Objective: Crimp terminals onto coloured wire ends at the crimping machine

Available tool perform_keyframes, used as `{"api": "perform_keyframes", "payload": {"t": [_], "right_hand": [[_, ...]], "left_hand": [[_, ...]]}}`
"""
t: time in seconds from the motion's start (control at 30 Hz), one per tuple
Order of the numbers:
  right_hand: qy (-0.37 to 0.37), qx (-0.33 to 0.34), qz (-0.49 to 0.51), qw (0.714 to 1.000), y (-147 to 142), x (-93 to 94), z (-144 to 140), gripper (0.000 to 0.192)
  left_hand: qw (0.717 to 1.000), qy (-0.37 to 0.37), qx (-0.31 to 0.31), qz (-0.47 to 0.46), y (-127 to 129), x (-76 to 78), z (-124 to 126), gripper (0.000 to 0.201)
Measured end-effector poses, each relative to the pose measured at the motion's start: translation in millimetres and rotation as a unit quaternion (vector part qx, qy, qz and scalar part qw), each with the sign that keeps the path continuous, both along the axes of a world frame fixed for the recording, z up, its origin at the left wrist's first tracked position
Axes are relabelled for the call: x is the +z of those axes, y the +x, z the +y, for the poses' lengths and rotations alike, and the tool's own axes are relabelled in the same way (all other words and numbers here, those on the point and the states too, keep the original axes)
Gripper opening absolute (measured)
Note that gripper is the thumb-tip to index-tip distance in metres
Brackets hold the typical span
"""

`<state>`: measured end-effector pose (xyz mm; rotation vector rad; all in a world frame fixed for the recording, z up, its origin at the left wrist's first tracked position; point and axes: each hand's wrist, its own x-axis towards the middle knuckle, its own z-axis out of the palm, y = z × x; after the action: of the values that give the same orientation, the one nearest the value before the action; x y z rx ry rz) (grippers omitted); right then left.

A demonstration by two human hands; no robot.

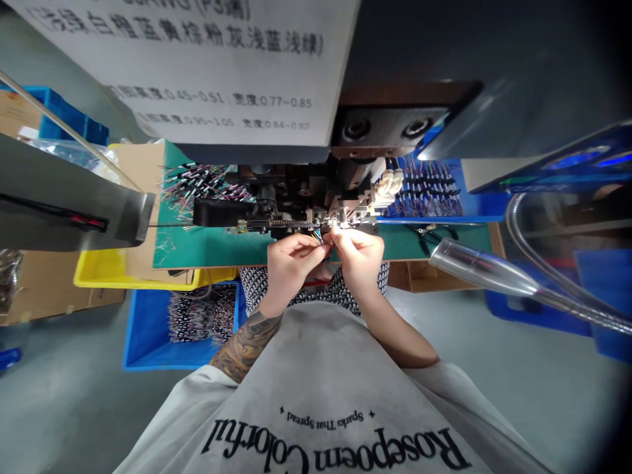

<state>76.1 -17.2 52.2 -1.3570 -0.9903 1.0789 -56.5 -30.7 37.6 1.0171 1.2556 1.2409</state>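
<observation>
My left hand (291, 263) and my right hand (359, 253) meet at the front of a crimping machine (296, 207). Between their fingertips they pinch a small bundle of thin coloured wires (318, 236), its ends pointing into the machine's metal applicator (345, 214). A strip of terminals (276, 224) runs in from the left along the machine's front. Both hands hover over the edge of the green mat (207, 247).
Finished wire pieces lie in a pile (197, 184) on the mat at the left and in rows on a blue tray (429, 194) at the right. A yellow bin (103, 273), a blue bin of cables (197, 322), a printed sheet (222, 66) and a flexible metal hose (494, 273) surround the spot.
</observation>
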Motion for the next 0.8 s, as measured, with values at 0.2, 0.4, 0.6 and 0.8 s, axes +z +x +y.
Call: {"api": "perform_keyframes", "payload": {"t": [0.2,0.4,0.6,0.8], "right_hand": [[-0.016,0.0,-0.011,1.0,0,-2.3,0,0.031],[-0.004,0.02,0.002,1.0,0,-4.4,-3,0.034],[0.014,0.054,-0.002,0.998,5,-8.6,-8,0.023],[0.004,-0.007,-0.004,1.0,3,-8.3,-7,0.029]], "left_hand": [[1.0,-0.011,0.015,0.007,-2,-4.4,-1,0.023],[1.0,-0.019,0.01,0.0,-2,0.9,-1,0.019],[0.999,-0.022,-0.007,0.033,0,14.1,-1,0.018],[1.0,-0.004,-0.01,-0.003,2,10.8,-1,0.019]]}}
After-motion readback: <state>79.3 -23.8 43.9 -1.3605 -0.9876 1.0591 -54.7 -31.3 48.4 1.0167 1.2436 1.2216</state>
